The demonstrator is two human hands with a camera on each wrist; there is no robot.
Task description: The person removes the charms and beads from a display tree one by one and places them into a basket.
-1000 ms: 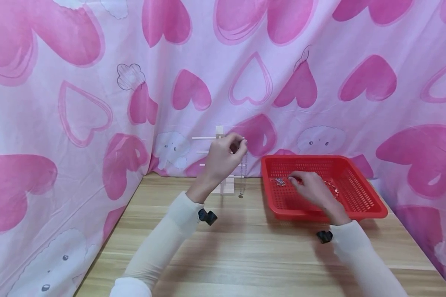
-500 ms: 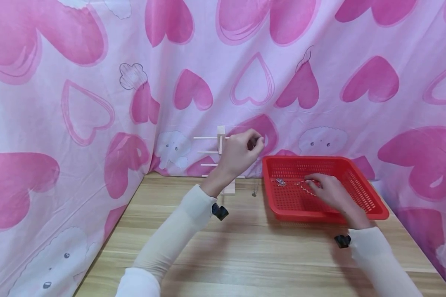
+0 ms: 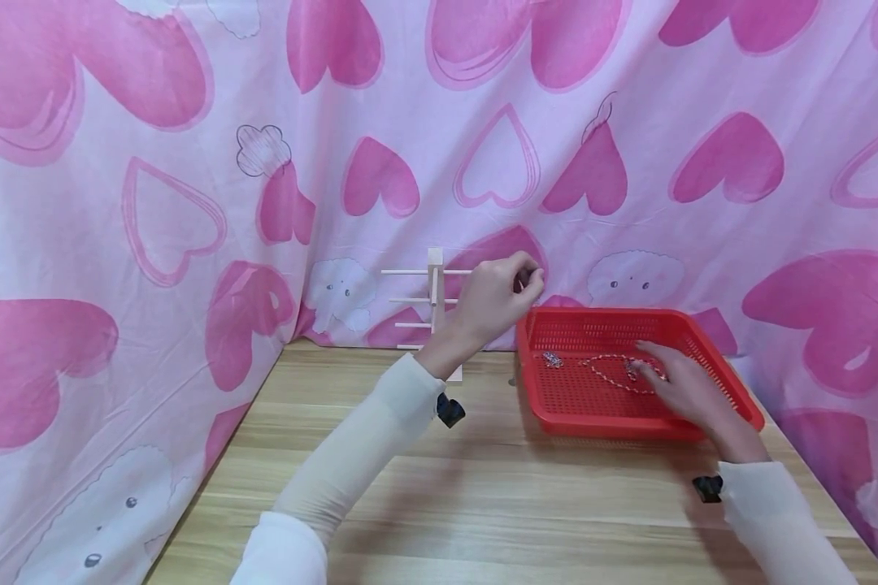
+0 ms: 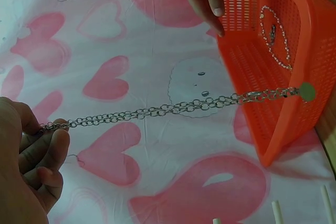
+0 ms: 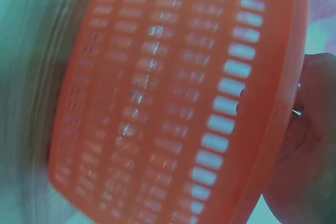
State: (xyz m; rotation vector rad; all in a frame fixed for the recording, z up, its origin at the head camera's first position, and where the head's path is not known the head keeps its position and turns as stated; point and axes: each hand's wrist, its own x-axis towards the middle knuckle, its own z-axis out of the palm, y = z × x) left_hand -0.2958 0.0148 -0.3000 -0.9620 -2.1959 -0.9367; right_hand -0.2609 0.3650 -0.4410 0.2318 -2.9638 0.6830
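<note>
My left hand [image 3: 492, 299] pinches a silver chain necklace [image 4: 163, 109] between thumb and fingertips, level with the upper pegs of the wooden stand and to their right. The doubled chain hangs down to a small round pendant [image 4: 307, 92], seen beside the basket's left side in the head view. My right hand [image 3: 686, 392] reaches over the red plastic basket [image 3: 615, 424], thumb and fingers apart, nothing visible between them. Its fingertips are near a beaded necklace [image 3: 604, 385] lying looped on the basket floor. A bunched silver piece [image 3: 552, 360] lies at the basket's left.
A wooden peg stand [image 3: 435, 258] with thin horizontal pegs stands at the back, partly behind the left forearm. The wood-grain table [image 3: 424, 520] extends to a pink heart-printed cloth [image 3: 380, 73] at the back and sides. Both wrists wear small black cameras.
My left hand has moved right, away from the stand, carrying the silver chain necklace to the basket's left edge. The right hand has shifted right across the basket, uncovering the beaded necklace.
</note>
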